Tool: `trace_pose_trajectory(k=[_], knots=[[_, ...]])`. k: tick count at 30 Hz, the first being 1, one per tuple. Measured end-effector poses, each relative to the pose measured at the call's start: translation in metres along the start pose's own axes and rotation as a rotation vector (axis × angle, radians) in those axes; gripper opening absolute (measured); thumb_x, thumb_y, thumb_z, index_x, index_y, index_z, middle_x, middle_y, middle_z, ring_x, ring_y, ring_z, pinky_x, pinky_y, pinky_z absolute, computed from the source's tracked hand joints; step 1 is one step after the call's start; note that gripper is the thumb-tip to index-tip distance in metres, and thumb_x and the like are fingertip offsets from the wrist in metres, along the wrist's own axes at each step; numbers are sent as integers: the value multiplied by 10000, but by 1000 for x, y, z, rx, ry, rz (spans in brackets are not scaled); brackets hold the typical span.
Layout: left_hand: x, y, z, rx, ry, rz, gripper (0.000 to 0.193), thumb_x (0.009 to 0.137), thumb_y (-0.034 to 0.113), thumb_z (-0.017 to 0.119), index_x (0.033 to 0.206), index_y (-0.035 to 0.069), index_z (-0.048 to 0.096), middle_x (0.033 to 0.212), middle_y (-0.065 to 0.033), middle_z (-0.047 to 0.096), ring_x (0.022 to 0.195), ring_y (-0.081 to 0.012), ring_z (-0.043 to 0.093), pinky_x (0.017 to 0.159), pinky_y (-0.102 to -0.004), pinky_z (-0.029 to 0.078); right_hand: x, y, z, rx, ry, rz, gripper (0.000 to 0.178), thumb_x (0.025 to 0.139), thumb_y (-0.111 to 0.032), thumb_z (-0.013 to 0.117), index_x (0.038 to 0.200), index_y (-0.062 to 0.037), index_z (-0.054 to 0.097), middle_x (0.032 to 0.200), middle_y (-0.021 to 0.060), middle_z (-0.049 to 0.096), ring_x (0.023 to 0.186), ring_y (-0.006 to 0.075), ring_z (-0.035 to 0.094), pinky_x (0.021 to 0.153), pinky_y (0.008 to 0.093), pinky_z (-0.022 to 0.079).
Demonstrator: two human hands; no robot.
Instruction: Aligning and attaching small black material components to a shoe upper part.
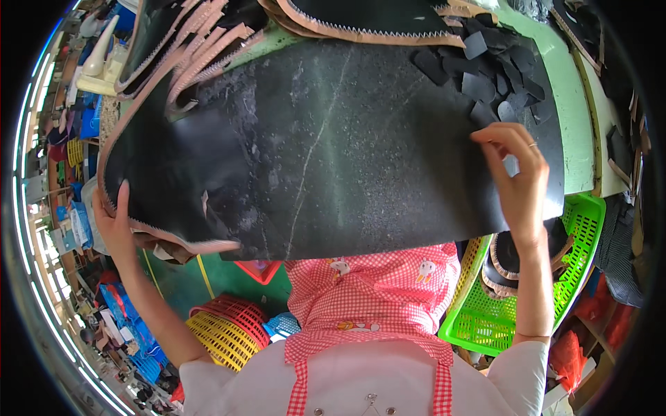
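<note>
At the left end of the dark work board (374,173), my left hand (114,218) grips the edge of a black, leather-like curved piece (159,173). Its thumb lies on top and its fingers are partly hidden underneath. A pinkish-tan band with a pale zigzag edge runs along the piece's rim. On the right, my right hand (519,170) hovers over the board with thumb and fingertips pinched together. What they hold, if anything, is too small to make out. Just beyond it lies a loose heap of small black patches (496,73).
Similar pink-edged pieces are stacked at the far left (208,41), and another black piece (374,14) lies at the far edge. A green basket (479,329) with more pieces stands below right. Red and yellow baskets (225,333) sit below left. A whitish horn-shaped tool (100,59) stands far left.
</note>
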State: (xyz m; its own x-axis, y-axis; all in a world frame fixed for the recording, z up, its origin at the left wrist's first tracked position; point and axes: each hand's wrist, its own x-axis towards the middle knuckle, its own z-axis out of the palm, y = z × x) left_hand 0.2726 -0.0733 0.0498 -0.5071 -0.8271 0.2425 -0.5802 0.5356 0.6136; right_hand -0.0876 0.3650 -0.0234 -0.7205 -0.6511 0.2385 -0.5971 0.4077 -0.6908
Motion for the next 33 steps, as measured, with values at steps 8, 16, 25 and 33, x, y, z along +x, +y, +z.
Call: trace_pose_trajectory(k=[8, 16, 25, 33], knots=[[3, 156, 191, -59, -230, 793, 868, 714, 141, 903, 1485, 112, 505, 1481, -147, 546, 1400, -309, 499, 1177, -443, 397, 14, 13, -4, -21, -65, 130, 269, 823, 84, 712, 1068, -27, 709, 928, 67, 581, 768, 168, 555, 726, 302, 507], [57, 203, 282, -490, -280, 1107, 483, 967, 187, 650, 1444, 149, 584, 1501, -111, 541, 1453, -343, 433, 1219, -551, 301, -10, 34, 12, 233, 120, 55, 162, 861, 80, 732, 998, 4, 691, 976, 61, 684, 881, 138, 649, 826, 264, 525], [-70, 147, 127, -19, -1150, 751, 555, 793, 321, 778, 1304, 117, 714, 1475, -144, 587, 1463, -393, 430, 1161, -524, 361, -17, 36, 2, 561, 105, 272, 133, 933, 10, 743, 1063, 3, 715, 930, -9, 689, 779, 24, 584, 696, 167, 450], [-81, 200, 190, -370, -990, 266, 139, 880, 61, 793, 964, 21, 689, 794, 9, 676, 631, -12, 560, 545, -189, 393, -11, -47, 30, 708, -361, 360, 104, 914, -35, 773, 1012, -14, 746, 862, 30, 742, 712, 45, 645, 636, 202, 519]])
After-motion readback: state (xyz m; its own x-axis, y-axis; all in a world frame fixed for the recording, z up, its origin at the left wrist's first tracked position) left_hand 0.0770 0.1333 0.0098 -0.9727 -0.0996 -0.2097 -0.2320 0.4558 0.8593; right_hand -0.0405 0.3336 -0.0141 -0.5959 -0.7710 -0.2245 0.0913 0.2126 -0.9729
